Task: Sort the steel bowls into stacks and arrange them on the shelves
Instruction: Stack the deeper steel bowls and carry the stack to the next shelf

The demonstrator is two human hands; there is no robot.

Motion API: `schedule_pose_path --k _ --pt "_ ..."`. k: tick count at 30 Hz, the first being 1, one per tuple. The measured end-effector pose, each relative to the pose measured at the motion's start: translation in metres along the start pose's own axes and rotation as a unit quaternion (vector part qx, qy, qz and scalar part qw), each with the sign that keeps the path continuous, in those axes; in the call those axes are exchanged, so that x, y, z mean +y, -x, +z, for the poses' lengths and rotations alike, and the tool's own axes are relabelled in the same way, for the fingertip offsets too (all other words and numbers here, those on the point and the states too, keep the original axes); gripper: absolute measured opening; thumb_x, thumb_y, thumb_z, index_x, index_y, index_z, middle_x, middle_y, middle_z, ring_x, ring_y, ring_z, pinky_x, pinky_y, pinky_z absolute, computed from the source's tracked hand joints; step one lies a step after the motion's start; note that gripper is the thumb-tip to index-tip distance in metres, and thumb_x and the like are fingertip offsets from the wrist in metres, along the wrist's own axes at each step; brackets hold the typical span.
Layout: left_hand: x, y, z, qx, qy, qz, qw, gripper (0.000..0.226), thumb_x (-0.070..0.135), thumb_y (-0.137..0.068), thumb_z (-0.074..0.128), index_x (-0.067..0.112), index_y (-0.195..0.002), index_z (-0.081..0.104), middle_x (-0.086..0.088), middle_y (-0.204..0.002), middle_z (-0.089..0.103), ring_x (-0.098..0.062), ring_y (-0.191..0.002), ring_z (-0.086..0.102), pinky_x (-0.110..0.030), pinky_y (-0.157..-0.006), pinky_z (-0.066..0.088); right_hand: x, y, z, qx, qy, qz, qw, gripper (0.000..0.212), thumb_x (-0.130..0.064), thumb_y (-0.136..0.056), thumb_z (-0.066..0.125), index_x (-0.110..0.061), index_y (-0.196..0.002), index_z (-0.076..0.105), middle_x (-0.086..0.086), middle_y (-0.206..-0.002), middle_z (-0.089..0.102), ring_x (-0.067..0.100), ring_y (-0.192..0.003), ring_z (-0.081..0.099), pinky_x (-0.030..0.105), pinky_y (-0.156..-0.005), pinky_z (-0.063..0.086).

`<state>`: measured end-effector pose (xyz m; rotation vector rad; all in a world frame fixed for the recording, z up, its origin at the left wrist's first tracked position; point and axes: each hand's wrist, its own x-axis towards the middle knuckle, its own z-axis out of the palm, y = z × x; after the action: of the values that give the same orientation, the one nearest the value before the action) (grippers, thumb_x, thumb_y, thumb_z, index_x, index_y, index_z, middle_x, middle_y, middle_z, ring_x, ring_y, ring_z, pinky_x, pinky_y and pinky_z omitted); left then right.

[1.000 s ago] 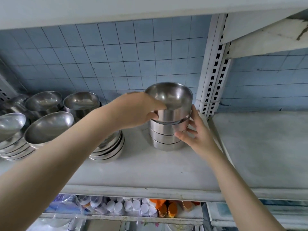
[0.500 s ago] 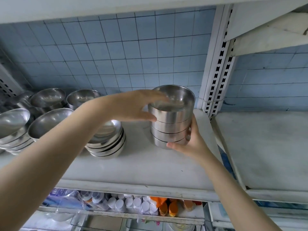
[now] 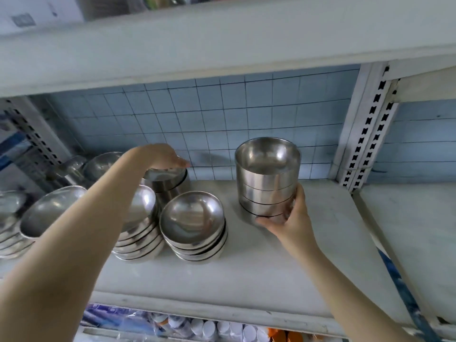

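Right hand (image 3: 286,225) curls round the stack (image 3: 267,186) bottom, open shelf (image 3: 246,280) in front, post (image 3: 365,134) near. Left hand (image 3: 160,156) covers a back bowl (image 3: 167,176); hold unclear.

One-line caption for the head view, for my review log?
Right hand grips the straight-sided bowl stack on the shelf; left hand touches a rear bowl stack.
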<state>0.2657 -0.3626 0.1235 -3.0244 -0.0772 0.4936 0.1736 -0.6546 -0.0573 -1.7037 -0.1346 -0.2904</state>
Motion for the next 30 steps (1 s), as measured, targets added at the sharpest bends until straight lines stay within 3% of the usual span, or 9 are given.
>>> schedule_pose_path --k 2,6,8,11,16,20,24,28,30 --pt "0.001 -0.016 0.011 -0.037 -0.024 0.000 0.999 0.060 0.068 -0.091 0.041 0.012 -0.089 0.064 -0.005 -0.083 0.062 -0.023 -0.070 0.057 -0.033 -0.075 0.049 0.004 -0.002 0.010 0.024 0.003 0.002 1.000 0.106 -0.026 -0.055 0.097 -0.034 -0.140 0.033 -0.006 -0.137 0.056 0.011 -0.125 0.058 0.041 -0.105 0.049" --pt "0.011 -0.030 0.024 -0.038 -0.115 0.012 0.993 0.053 0.054 -0.096 0.045 0.005 -0.095 0.066 -0.009 -0.086 0.064 -0.025 -0.076 0.057 -0.036 -0.084 0.052 0.012 -0.003 0.016 0.049 0.015 0.010 0.999 0.114 -0.041 -0.052 0.096 -0.033 -0.144 0.030 -0.003 -0.141 0.052 0.016 -0.128 0.055 0.048 -0.105 0.048" --pt "0.014 -0.029 0.023 -0.027 -0.108 0.006 0.994 0.049 0.046 -0.098 0.046 0.001 -0.108 0.065 -0.010 -0.087 0.063 -0.024 -0.075 0.056 -0.028 -0.069 0.048 0.015 -0.003 0.016 0.054 0.020 0.012 0.998 0.114 -0.040 -0.052 0.096 -0.030 -0.144 0.031 -0.002 -0.140 0.052 0.017 -0.127 0.056 0.049 -0.104 0.048" --pt "0.010 -0.029 0.019 -0.002 -0.009 -0.012 1.000 0.038 0.030 -0.100 0.047 0.003 -0.123 0.059 -0.014 -0.104 0.064 -0.028 -0.086 0.059 -0.024 -0.066 0.045 0.017 -0.003 0.017 0.056 0.035 0.013 0.998 0.113 -0.043 -0.052 0.096 -0.031 -0.144 0.031 -0.004 -0.138 0.054 0.017 -0.125 0.057 0.049 -0.101 0.050" --pt "-0.013 -0.009 0.000 0.058 0.194 -0.018 0.979 0.042 0.046 -0.088 0.065 0.008 -0.105 0.066 -0.011 -0.100 0.063 -0.029 -0.083 0.062 -0.036 -0.075 0.055 0.016 -0.002 0.016 0.057 0.038 0.010 0.998 0.111 -0.041 -0.054 0.096 -0.028 -0.144 0.033 -0.004 -0.138 0.055 0.017 -0.125 0.057 0.049 -0.102 0.050" --pt "-0.002 0.028 -0.023 0.163 0.175 0.075 0.968 0.039 0.040 -0.092 0.061 0.004 -0.104 0.071 -0.018 -0.096 0.067 -0.028 -0.082 0.060 -0.033 -0.072 0.044 0.013 0.000 0.016 0.057 0.043 0.009 0.997 0.111 -0.040 -0.054 0.097 -0.028 -0.144 0.034 -0.004 -0.135 0.057 0.015 -0.123 0.059 0.046 -0.101 0.051" --pt "0.039 0.080 -0.037 0.240 0.164 0.208 0.934 0.025 0.033 -0.096 0.055 0.013 -0.100 0.070 -0.009 -0.086 0.066 -0.015 -0.073 0.057 -0.020 -0.063 0.037 0.012 -0.002 0.014 0.056 0.066 0.010 0.996 0.116 -0.051 -0.051 0.096 -0.028 -0.145 0.033 -0.004 -0.133 0.060 0.016 -0.122 0.059 0.045 -0.099 0.052" --pt "0.079 0.105 -0.043 0.215 0.167 0.319 0.908 0.015 0.032 -0.096 0.057 0.026 -0.091 0.069 0.016 -0.074 0.065 0.010 -0.069 0.053 -0.007 -0.062 0.036 0.011 -0.004 0.010 0.050 0.077 0.013 0.996 0.119 -0.054 -0.048 0.095 -0.029 -0.146 0.032 -0.006 -0.133 0.060 0.013 -0.122 0.059 0.044 -0.099 0.051" --pt "0.097 0.102 -0.039 0.185 0.137 0.358 0.905 0.015 0.033 -0.095 0.058 0.023 -0.095 0.069 0.017 -0.079 0.066 0.013 -0.073 0.053 -0.006 -0.066 0.037 0.011 -0.004 0.009 0.049 0.076 0.015 0.996 0.119 -0.054 -0.048 0.095 -0.031 -0.146 0.031 -0.007 -0.134 0.060 0.012 -0.123 0.058 0.043 -0.100 0.051"
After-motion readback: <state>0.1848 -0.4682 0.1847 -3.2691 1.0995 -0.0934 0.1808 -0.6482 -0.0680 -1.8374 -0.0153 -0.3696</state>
